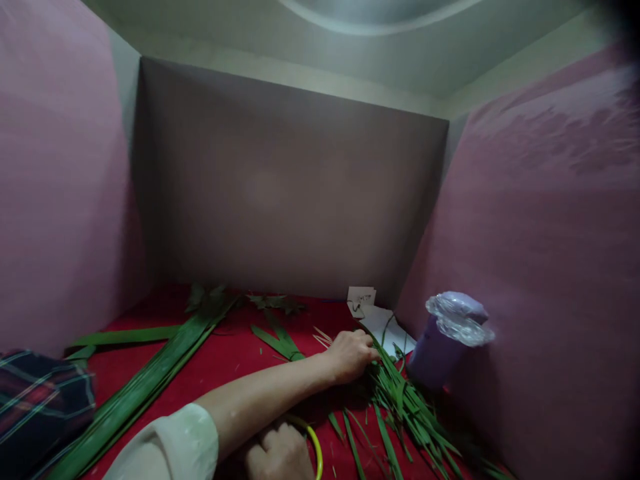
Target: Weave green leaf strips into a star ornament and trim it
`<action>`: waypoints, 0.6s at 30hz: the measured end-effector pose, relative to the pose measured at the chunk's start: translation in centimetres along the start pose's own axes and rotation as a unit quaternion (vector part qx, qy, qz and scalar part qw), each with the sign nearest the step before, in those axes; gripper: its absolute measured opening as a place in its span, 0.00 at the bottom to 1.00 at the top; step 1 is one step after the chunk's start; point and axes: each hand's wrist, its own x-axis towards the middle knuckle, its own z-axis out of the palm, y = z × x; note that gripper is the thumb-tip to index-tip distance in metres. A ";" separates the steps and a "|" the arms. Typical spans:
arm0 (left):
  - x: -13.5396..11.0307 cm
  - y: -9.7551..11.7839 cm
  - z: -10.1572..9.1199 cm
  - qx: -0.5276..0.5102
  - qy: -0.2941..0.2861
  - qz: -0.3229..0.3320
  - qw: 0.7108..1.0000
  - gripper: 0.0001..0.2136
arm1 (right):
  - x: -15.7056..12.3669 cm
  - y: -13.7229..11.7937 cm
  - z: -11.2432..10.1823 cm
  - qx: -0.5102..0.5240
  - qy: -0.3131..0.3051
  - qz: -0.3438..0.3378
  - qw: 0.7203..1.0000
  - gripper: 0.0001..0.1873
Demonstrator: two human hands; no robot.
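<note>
My left hand [353,357] reaches across from the lower left in a rolled pale sleeve. Its fingers are closed at the upper end of a pile of narrow green leaf strips [405,400], seemingly pinching some of them. Below that forearm, at the bottom edge, my right hand [283,453] is curled closed. A yellow ring [317,443] curves around it and appears to be in its grip; the lower part is cut off by the frame. Thin pale sticks [323,338] lie just left of my left hand.
Long broad green leaves [155,370] lie on the red cloth [240,360] at left, near plaid fabric [45,407]. Cut leaf pieces [283,343] sit mid-cloth. White paper [385,327] and a purple container with clear plastic wrap [440,353] stand right, between pink side walls.
</note>
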 end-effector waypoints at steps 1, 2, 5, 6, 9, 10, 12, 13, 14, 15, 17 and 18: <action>0.0 -0.1 0.1 -0.006 -0.002 0.001 1.000 0.12 | 0.0 0.0 0.1 0.002 -0.001 0.001 1.000 0.07; 0.0 -0.2 0.1 -0.011 -0.005 0.005 1.000 0.13 | 0.0 0.0 0.1 0.005 -0.005 0.003 1.000 0.06; -0.2 -0.6 -0.4 -0.025 -0.017 0.023 0.999 0.15 | 0.4 -0.1 -0.1 0.008 -0.021 0.007 1.000 0.03; -0.2 -0.8 -0.7 -0.027 -0.023 0.032 0.999 0.15 | 0.5 -0.1 -0.2 0.006 -0.026 0.004 1.000 0.03; -0.1 -0.7 -1.2 -0.026 -0.049 0.064 0.996 0.13 | 0.3 0.0 0.1 -0.009 -0.028 -0.002 1.000 0.06; 0.1 -0.6 -1.3 -0.025 -0.057 0.072 0.995 0.12 | 0.0 0.1 0.4 -0.015 -0.032 -0.003 0.999 0.06; 0.6 -0.2 -1.4 -0.021 -0.066 0.081 0.994 0.14 | -1.0 0.4 1.2 -0.030 -0.053 -0.016 0.998 0.06; 0.9 0.0 -1.5 -0.020 -0.069 0.083 0.994 0.15 | -1.6 0.5 1.6 -0.039 -0.074 -0.023 0.996 0.06; 1.3 0.2 -1.5 -0.020 -0.073 0.085 0.994 0.17 | -2.2 0.6 2.0 -0.049 -0.100 -0.023 0.993 0.05; 1.6 0.3 -1.4 -0.021 -0.079 0.088 0.993 0.18 | -2.8 0.6 2.4 -0.058 -0.125 -0.016 0.990 0.04; 2.2 0.5 -1.4 -0.027 -0.097 0.100 0.990 0.19 | -3.6 0.5 3.0 -0.078 -0.150 0.030 0.985 0.01; 2.4 0.5 -1.4 -0.029 -0.107 0.105 0.988 0.19 | -3.9 0.5 3.2 -0.084 -0.147 0.052 0.984 0.01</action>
